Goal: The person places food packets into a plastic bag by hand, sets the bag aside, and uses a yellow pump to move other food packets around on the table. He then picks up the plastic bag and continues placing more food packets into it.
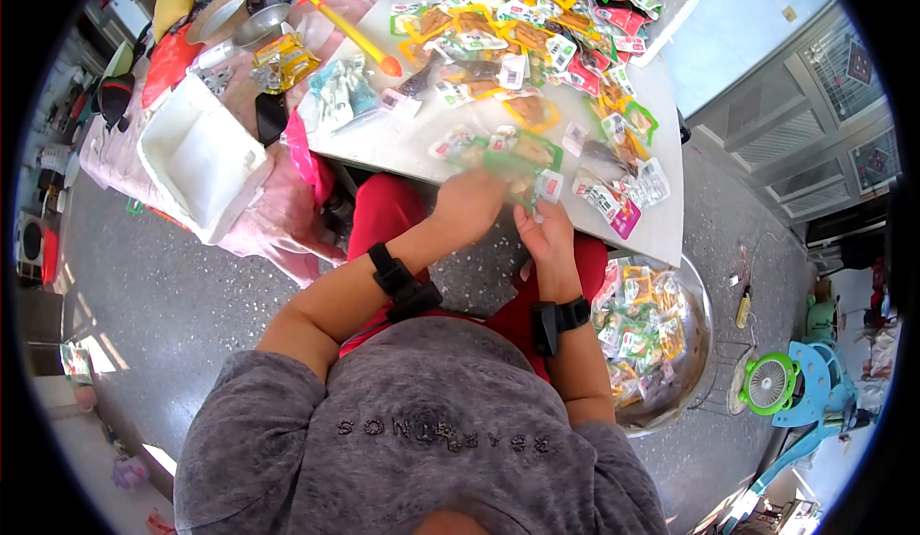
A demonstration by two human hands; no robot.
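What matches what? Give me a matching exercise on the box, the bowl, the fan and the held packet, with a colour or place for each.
Things:
1 box
2 bowl
3 fan
4 packet

Colour or place:
a green
b white
c in the right hand
d silvery metal

Pairs: 1-b, 2-d, 3-a, 4-c

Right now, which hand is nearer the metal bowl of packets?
Right. The right hand is up and left of the bowl in the picture; the left hand is beyond it, farther from the bowl.
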